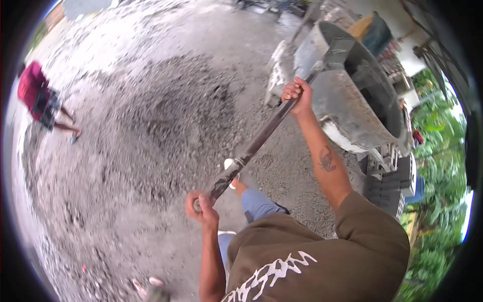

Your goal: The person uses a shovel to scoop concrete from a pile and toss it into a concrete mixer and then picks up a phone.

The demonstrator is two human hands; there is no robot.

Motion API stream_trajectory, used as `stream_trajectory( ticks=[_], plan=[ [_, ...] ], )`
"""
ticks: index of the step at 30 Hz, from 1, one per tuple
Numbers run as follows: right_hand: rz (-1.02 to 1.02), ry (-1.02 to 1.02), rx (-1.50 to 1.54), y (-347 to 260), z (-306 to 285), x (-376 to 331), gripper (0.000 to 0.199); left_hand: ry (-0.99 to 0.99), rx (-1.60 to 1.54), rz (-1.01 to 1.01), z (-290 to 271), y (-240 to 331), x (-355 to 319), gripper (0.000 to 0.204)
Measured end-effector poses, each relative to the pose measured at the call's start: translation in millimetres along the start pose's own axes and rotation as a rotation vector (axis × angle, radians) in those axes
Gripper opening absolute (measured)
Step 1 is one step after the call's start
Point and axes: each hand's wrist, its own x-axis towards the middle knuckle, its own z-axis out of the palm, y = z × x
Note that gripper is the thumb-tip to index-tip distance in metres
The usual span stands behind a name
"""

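Note:
A long-handled shovel (259, 139) slants across the view from lower left to upper right. My left hand (204, 207) is closed around the end of its handle. Higher on the shaft, near the blade, my right hand (299, 95) has its fingers wrapped round it. The grey shovel blade (340, 49) is at the rim of a large round metal mixer drum (347, 100), partly over its opening. Whether the blade touches the rim I cannot tell. Inside, the drum is dark, and its contents are hard to make out.
A wide heap of grey gravel or sand (166, 110) spreads to the left and ahead of my feet. At far left stands a person in a red top (34, 90). Grey concrete blocks (397, 176) are stacked right of me, below the drum. Green plants (435, 136) line the right side.

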Motion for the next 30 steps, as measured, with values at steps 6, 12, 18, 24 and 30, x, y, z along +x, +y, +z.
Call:
stream_trajectory(
  ticks=[6,12,18,24,30],
  plan=[
    [0.540,0.600,-0.395,357,-173,-24,0.034,0.679,0.040,-0.552,-236,-169,-157,0.033],
    [1.248,0.918,-0.425,692,-379,-277,0.030,1.324,0.304,-0.872,-384,-164,-399,0.042],
    [1.762,0.999,-0.296,787,-412,-488,0.024,1.717,0.626,-0.980,-415,-140,-462,0.045],
    [1.527,0.916,-0.583,789,-542,-260,0.025,1.714,0.215,-1.017,-382,-308,-391,0.041],
    [1.354,0.753,-0.820,726,-583,-76,0.023,1.500,0.011,-0.928,-268,-425,-311,0.038]
  ],
)
